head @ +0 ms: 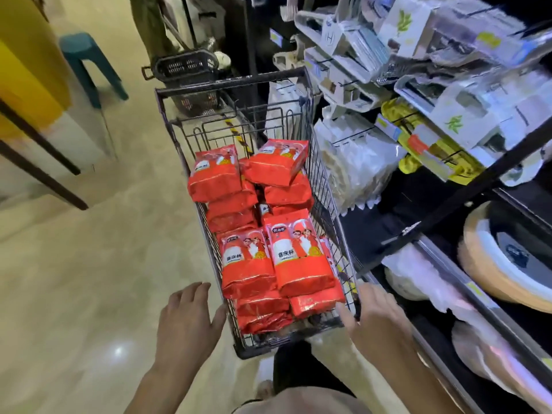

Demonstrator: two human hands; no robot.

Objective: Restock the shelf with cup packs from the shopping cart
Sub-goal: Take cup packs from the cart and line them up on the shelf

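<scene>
Both hands hang open at the near end of the shopping cart point(230, 82): left hand point(186, 318) with fingers straight and spread just outside its left wall, right hand point(376, 318) over the near right corner, thumb toward the load, neither gripping anything (whether either one touches the wire I cannot tell). I judge they sit on either side like this to steady the cart or reach in for a first pick. Red cup packs point(301, 252) lie flat in the cart, piled in layers in two rows, the top ones label-up and easy to grab. With the cart parked right beside the shelf point(466, 192) on my right, each pack has only a short way to travel across.
</scene>
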